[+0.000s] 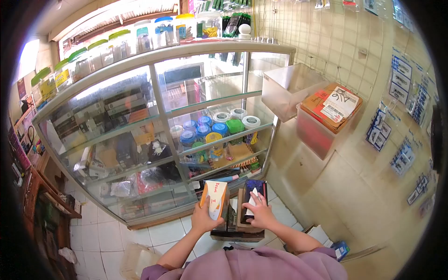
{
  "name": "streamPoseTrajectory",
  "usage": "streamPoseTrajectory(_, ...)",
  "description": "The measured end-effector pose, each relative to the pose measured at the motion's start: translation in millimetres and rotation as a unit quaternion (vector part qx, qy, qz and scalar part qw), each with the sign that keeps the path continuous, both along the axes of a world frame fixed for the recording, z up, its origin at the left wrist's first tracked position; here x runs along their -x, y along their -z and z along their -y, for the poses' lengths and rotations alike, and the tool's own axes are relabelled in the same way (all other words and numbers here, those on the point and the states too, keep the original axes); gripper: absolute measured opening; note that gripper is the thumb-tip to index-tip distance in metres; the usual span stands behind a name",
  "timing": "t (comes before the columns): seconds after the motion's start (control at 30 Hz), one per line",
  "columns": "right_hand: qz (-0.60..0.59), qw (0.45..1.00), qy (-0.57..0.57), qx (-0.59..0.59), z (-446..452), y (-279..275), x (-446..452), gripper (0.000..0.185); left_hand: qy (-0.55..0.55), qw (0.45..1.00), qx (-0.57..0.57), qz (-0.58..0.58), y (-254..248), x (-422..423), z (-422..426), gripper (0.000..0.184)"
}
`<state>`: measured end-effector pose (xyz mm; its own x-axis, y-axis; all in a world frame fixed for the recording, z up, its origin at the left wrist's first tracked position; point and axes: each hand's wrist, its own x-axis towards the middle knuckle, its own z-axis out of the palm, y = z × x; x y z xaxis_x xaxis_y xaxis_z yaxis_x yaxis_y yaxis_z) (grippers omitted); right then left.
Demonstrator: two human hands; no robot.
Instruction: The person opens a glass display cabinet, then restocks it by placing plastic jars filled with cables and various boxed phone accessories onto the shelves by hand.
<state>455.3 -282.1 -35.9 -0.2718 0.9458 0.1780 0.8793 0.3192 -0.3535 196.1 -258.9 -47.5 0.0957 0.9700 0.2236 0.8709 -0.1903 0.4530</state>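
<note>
My left hand [203,220] is closed around a small white and orange box [215,198] with red handwriting on its top, held upright. Below and between my hands stands an open brown carton [238,236] with dark and brown boxes inside. My right hand [260,213] grips a dark box [262,186] with a white patch at the carton's right side. The fingers hide part of that box, and I cannot tell whether it is lifted off the things below.
A glass display cabinet [161,112] spans the front, with lidded jars [163,32] along its top. To the right, a clear plastic bin [289,88] and a reddish bin [315,133] topped by a parcel hang by the wall. A pale plastic container [137,261] sits on the tiled floor.
</note>
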Motion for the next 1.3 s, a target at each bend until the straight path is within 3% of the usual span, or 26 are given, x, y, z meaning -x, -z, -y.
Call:
streamPoseTrajectory(0.2,-0.037,0.994,0.009,-0.105,-6.9,-68.4,26.9,0.06,0.051,0.991,-0.081,0.094,-38.5,21.0,-12.2,0.097)
streamPoseTrajectory(0.33,-0.013,0.978,0.01,-0.208,-19.0,-127.2,37.5,0.062,0.082,0.979,-0.144,0.118,-128.7,18.9,-14.0,0.097)
streamPoseTrajectory(0.5,0.012,0.95,-0.002,-0.314,-38.8,-196.6,42.8,0.063,0.059,0.937,-0.332,0.086,-215.8,2.6,-35.9,0.093)
streamPoseTrajectory(0.73,0.022,0.926,-0.017,-0.377,-124.4,-263.1,33.8,0.064,-0.038,0.93,-0.36,0.071,-299.1,-40.4,-90.4,0.091)
streamPoseTrajectory(0.97,0.004,0.931,-0.078,-0.358,-207.6,-285.9,16.7,0.066,-0.105,0.933,-0.345,0.014,-335.5,-61.3,-154.1,0.093)
streamPoseTrajectory(1.23,0.003,0.943,-0.143,-0.301,-261.6,-331.8,4.5,0.081,-0.135,0.972,-0.182,-0.059,-383.4,-67.6,-199.6,0.085)
streamPoseTrajectory(1.3,-0.116,0.939,-0.243,-0.213,-278.0,-349.3,-1.9,0.091,-0.139,0.975,-0.16,-0.067,-390.5,-64.0,-215.4,0.088)
